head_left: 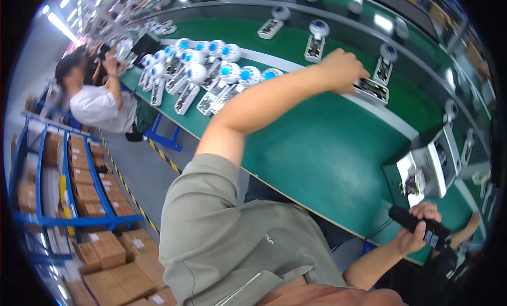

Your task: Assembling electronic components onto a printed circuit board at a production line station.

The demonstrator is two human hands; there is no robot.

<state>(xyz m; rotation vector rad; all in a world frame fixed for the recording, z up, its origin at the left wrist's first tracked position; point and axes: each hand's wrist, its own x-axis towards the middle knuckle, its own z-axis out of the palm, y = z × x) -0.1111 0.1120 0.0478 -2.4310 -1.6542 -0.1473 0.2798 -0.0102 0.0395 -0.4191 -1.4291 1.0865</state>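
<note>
My left hand (343, 71) stretches far over the green bench. Its curled fingers are on one end of a white handheld device (372, 90), whose open housing shows dark parts inside; the hand hides its other end. At the lower right, my right hand (417, 229) is wrapped round a black electric screwdriver (406, 218), held tilted above the bench edge, with a thin cord near it. Close beyond that hand stands a metal box-shaped machine (422, 166) with an opening at its front.
Several white devices with round heads and blue centres (195, 73) crowd the left of the bench (317, 147). More open devices (315, 44) lie on a green conveyor beyond a metal rail. A co-worker (103, 102) is at the left; another person's arm (466, 232) shows at right. Cartons (108, 248) fill blue shelving.
</note>
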